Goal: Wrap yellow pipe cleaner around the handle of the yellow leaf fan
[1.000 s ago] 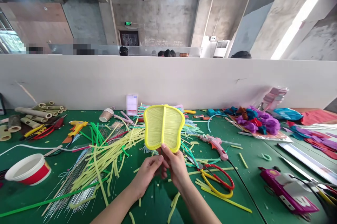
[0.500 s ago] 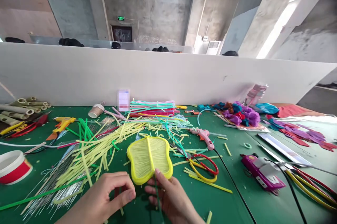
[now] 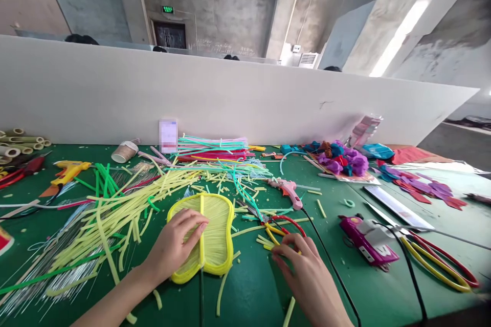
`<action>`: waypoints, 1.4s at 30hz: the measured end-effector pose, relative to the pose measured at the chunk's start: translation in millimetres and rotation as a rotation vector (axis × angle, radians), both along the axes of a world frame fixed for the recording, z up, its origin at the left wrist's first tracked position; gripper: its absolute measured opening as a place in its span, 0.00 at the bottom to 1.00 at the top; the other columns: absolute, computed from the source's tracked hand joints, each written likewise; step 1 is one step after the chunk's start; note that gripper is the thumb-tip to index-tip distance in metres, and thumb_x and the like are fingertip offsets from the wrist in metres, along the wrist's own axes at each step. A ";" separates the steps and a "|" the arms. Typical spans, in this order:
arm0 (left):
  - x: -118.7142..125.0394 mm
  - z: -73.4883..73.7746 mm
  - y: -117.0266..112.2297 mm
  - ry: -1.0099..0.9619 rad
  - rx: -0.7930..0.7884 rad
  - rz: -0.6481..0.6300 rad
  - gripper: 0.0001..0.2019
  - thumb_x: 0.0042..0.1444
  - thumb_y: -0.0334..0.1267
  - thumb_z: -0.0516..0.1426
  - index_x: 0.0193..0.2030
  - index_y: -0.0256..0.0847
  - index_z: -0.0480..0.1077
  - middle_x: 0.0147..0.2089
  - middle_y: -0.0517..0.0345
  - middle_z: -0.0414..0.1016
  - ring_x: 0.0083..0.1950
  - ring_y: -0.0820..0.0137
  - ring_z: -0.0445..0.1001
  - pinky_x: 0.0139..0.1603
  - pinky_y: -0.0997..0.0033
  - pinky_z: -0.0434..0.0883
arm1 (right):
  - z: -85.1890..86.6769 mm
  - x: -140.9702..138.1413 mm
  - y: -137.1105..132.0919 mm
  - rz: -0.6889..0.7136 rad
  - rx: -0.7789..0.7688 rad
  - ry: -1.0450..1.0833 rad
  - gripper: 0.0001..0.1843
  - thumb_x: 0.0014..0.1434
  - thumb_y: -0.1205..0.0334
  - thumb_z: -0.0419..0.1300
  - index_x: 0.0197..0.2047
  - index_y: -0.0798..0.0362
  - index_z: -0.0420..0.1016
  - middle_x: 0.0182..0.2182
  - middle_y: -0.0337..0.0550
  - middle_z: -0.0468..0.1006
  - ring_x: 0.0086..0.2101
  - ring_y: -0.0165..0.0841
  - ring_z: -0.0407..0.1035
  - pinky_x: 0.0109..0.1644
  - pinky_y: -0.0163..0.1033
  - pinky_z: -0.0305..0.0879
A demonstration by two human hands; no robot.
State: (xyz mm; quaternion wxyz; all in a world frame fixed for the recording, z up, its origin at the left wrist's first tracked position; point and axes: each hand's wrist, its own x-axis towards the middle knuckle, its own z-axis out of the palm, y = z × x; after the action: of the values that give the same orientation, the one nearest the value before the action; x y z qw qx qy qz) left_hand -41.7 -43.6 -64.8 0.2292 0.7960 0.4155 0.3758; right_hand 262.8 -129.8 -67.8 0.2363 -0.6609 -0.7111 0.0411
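A yellow, leaf-shaped piece (image 3: 217,235), edged with fuzzy pipe cleaner and filled with pale strands, is in front of me, its dark green stem (image 3: 201,296) pointing toward me. My left hand (image 3: 178,240) has its fingers together over the left half, fingertips at the central rib; whether the piece rests flat on the table cannot be made out. My right hand (image 3: 303,268) is empty, fingers bent and slightly apart, beside the handles of the red-and-yellow scissors (image 3: 273,232). Short yellow pipe-cleaner offcuts (image 3: 264,243) lie by its fingertips.
Yellow pipe cleaners (image 3: 146,204) are heaped at left, near a yellow glue gun (image 3: 71,171). A pink glue gun (image 3: 287,191) trails a black cord on the right. Beyond are a purple power block (image 3: 368,245) and more scissors (image 3: 441,265). A white partition (image 3: 245,96) borders the green table.
My right hand has let go of the yellow piece and moved right to the scissors. My left hand has moved onto the piece. The view has shifted slightly right and down.
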 end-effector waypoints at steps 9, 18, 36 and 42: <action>-8.3 2.6 0.2 -0.128 -0.049 0.157 0.08 0.65 0.40 0.53 0.36 0.43 0.69 0.34 0.56 0.71 0.39 0.64 0.72 0.41 0.70 0.67 | -11.3 -9.7 17.3 0.074 0.170 -0.351 0.13 0.65 0.67 0.51 0.34 0.52 0.75 0.41 0.56 0.75 0.41 0.48 0.69 0.41 0.51 0.70; 2.3 10.5 -8.4 -0.200 -0.149 -0.042 0.09 0.64 0.42 0.54 0.43 0.44 0.75 0.44 0.51 0.77 0.50 0.58 0.72 0.54 0.64 0.66 | 48.7 -87.5 59.0 0.209 -0.083 0.748 0.12 0.60 0.57 0.62 0.48 0.48 0.76 0.32 0.41 0.82 0.30 0.37 0.75 0.35 0.40 0.68; 9.8 10.9 -12.5 -0.381 -0.669 -0.026 0.14 0.62 0.47 0.58 0.31 0.40 0.68 0.27 0.54 0.80 0.28 0.68 0.74 0.32 0.73 0.66 | 14.5 -121.5 92.0 0.213 -0.173 1.142 0.10 0.53 0.53 0.69 0.32 0.51 0.83 0.30 0.44 0.81 0.32 0.37 0.73 0.36 0.40 0.70; 9.9 13.4 -13.1 -0.392 -0.652 -0.017 0.13 0.62 0.47 0.57 0.32 0.40 0.68 0.28 0.53 0.81 0.29 0.67 0.75 0.32 0.72 0.66 | 12.7 -123.1 88.1 0.198 -0.154 1.119 0.12 0.55 0.53 0.67 0.39 0.51 0.83 0.37 0.47 0.82 0.38 0.39 0.74 0.41 0.43 0.72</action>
State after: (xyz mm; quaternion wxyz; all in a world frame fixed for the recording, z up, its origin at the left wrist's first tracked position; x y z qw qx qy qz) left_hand -31.8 -56.7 -51.4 0.5488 0.5977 0.4550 0.3669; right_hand 139.7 -41.7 -55.1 0.5230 -0.4842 -0.5311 0.4582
